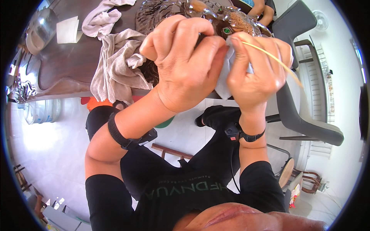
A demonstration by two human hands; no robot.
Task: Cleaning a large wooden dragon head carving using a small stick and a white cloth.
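A glossy, dark brown carved figure with green eyes lies on the table in front of me, partly covered by my hands. My right hand pinches a thin yellow stick between thumb and forefinger. A white wipe hangs between my hands, its upper edge at the right fingertips. Close beside it, my left hand is curled over the carving near one green eye. The left fingertips are hidden, so what they grip does not show. Crumpled grey cloths lie left of the carving.
On the dark wooden table stand a metal-coloured vessel and folded white paper at the left. Another person's arm is at the far right. Grey chairs stand to the right; a clear water bottle lies below left.
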